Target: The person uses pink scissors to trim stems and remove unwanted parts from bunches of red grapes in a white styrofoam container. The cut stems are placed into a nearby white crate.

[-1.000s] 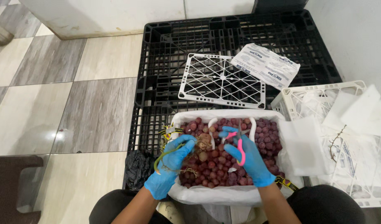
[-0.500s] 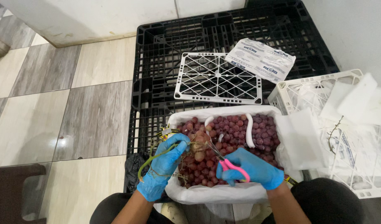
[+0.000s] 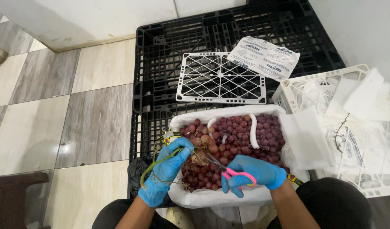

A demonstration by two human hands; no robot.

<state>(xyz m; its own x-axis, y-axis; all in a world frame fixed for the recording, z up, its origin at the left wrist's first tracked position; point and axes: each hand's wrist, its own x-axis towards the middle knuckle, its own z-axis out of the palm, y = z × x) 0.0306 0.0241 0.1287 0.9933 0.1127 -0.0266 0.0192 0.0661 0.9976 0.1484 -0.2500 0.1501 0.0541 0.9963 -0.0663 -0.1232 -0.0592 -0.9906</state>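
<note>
At the lower centre of the frame, a box of red grapes [image 3: 241,140], lined with white wrapping, sits on a black plastic pallet [image 3: 161,55]. The left hand [image 3: 167,169], in a blue glove, is closed around a cluster's green stem at the box's left side, lifting it slightly. The right hand [image 3: 254,171], also gloved, has its fingers through pink-handled scissors [image 3: 229,169], blades a little apart and pointed at the stems near the left hand. Judging by the heap, trimming seems in its early part: most grapes lie untouched toward the upper right of the box, and only one bunch is in hand. A white lattice lid [image 3: 220,78] and a printed paper sheet [image 3: 263,57] lie above the box. A white crate [image 3: 352,140] with foam sheets and a bare twig stands at right, touching the box; nothing blocks the hands.
</note>
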